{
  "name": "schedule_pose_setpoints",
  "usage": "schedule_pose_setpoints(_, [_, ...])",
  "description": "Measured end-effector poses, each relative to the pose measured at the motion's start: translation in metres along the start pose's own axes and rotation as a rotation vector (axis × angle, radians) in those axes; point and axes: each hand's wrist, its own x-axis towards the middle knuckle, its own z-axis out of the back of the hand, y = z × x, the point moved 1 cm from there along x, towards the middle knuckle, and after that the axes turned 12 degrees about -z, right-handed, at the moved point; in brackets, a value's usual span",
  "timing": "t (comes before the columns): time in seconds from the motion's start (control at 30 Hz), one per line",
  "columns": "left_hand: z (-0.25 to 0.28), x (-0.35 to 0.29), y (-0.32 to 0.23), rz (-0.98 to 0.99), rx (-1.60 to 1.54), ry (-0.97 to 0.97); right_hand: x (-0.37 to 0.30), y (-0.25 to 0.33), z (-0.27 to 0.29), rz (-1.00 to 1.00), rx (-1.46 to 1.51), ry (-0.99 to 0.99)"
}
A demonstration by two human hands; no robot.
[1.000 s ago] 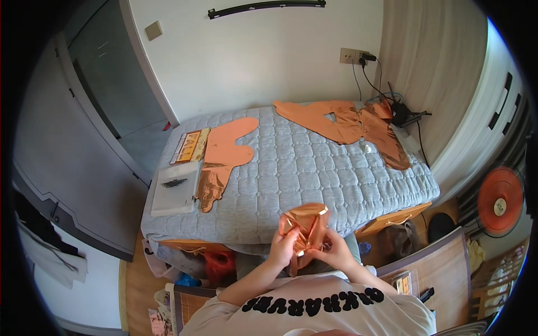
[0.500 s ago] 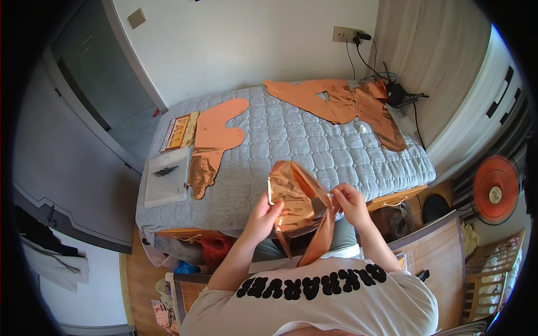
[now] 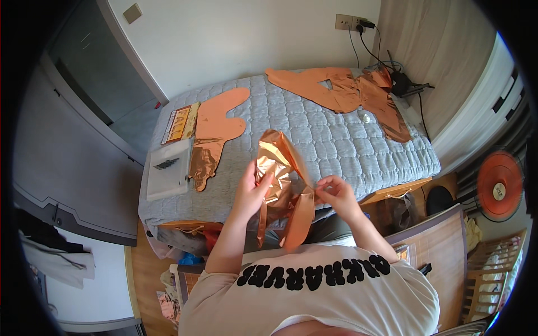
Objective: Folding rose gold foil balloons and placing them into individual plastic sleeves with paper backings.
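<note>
Above my lap, in front of the bed, I hold up a crumpled, uninflated copper foil balloon [image 3: 276, 173] with long ends hanging down. My left hand [image 3: 250, 190] is closed around its left side, thumb on the shiny face. At the right edge my right hand [image 3: 335, 193] pinches the foil between thumb and forefinger, its other fingers loosely curled. Two more flat copper foil balloons lie on the bed: one [image 3: 219, 120] at the left, and a larger one [image 3: 330, 89] at the far right, creased toward its right end.
On the quilted grey bed [image 3: 314, 134], a clear plastic case [image 3: 167, 182] with small dark items lies beside a yellow printed packet [image 3: 180, 123]. A small white object [image 3: 366, 118] rests at the right. Black cables [image 3: 399, 84] bunch at the far corner. A red fan [image 3: 497, 187] stands right.
Both hands have moved the foil balloon up and slightly left. It now hangs more upright, with its ends spread lower. My right hand's fingers have shifted along the edge.
</note>
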Motion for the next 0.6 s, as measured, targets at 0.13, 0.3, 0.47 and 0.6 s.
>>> schedule_pose_setpoints(0.13, [0.005, 0.009, -0.002, 0.009, -0.053, 0.007, -0.001, 0.006, 0.001, -0.013, -0.003, 0.148])
schedule_pose_setpoints(0.3, [-0.011, -0.006, 0.009, -0.11, -0.128, -0.06, -0.033, 0.022, -0.044, 0.104, -0.658, -0.108])
schedule_pose_setpoints(0.47, [-0.016, -0.012, 0.004, -0.13, -0.132, -0.05, -0.023, -0.002, -0.038, 0.076, -0.507, -0.103])
schedule_pose_setpoints(0.6, [0.003, -0.005, 0.004, -0.042, -0.087, -0.095, -0.001, -0.011, -0.003, 0.01, -0.136, 0.09])
